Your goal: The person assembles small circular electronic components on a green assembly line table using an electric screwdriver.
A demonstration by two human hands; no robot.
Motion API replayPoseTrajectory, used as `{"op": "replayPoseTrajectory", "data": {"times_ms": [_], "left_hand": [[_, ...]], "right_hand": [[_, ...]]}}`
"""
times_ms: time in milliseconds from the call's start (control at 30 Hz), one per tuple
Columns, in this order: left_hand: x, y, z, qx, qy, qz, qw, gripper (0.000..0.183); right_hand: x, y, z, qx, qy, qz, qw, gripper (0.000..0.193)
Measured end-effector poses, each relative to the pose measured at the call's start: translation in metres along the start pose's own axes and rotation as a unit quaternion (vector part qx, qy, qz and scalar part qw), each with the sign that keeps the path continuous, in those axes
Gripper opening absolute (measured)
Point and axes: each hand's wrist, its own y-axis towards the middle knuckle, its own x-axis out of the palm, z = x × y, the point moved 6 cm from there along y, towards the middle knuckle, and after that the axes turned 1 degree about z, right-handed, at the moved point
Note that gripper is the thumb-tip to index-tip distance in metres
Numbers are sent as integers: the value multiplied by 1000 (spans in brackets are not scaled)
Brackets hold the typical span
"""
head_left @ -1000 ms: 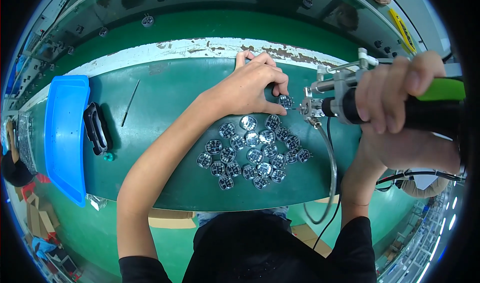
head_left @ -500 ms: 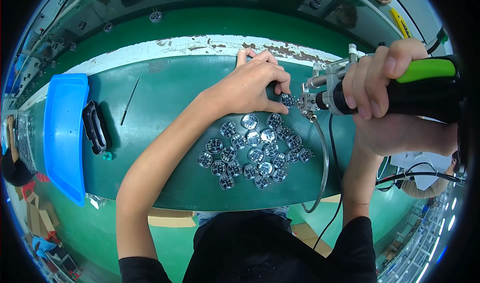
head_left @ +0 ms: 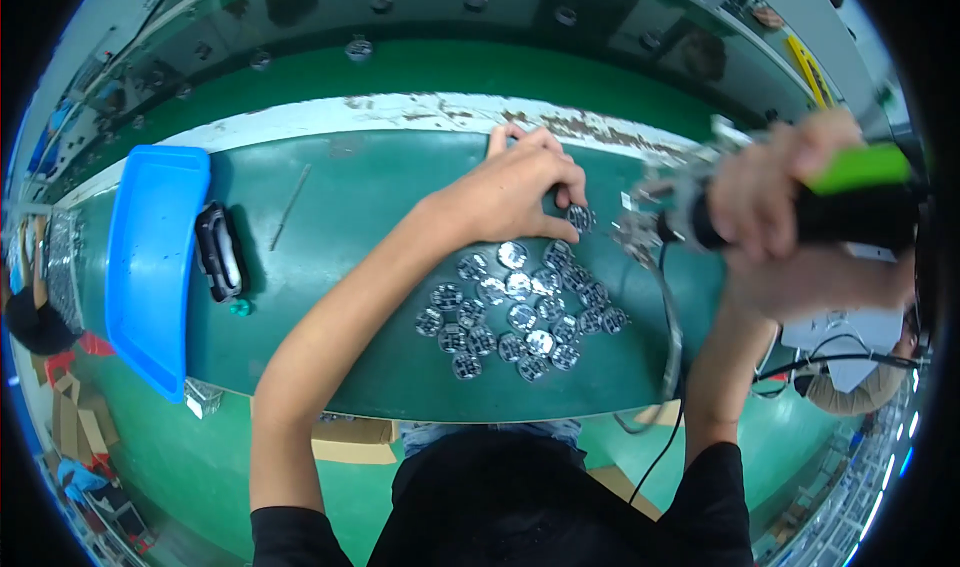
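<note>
My left hand [head_left: 520, 192] is closed, thumb and fingers pinching a small round circuit-board part [head_left: 580, 217] against the green tabletop [head_left: 350, 182]. My right hand [head_left: 765, 192], smeared by motion, is wrapped round a black-and-green powered driver [head_left: 865, 172] with a metal head. The driver's tip sits to the right of the pinched part, with a gap between them. Just nearer to me than my left hand lies a loose cluster of several similar round parts [head_left: 521, 317], shiny and dark.
At the left stand a blue tray [head_left: 150, 267], a black case [head_left: 218, 252], a small green piece [head_left: 239, 308] and a thin rod [head_left: 290, 207]. From the driver a clear hose [head_left: 672, 337] hangs over the table. Other people [head_left: 40, 317] are at the far left and right.
My right hand has drawn the driver back to the right, away from the pinched part. My left hand still holds that part. The whole view has shifted slightly.
</note>
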Motion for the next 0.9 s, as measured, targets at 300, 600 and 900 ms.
{"op": "replayPoseTrajectory", "data": {"times_ms": [300,600,900], "left_hand": [[-105,-69,-49,-138,27,197,970,56],[-161,-45,-134,-383,176,350,836,47],[-23,14,-12,30,63,108,992,35]], "right_hand": [[-9,4,-19,1,-59,75,995,89],[-13,7,-14,13,-145,135,980,106],[13,12,-15,-74,-104,-11,992,110]]}}
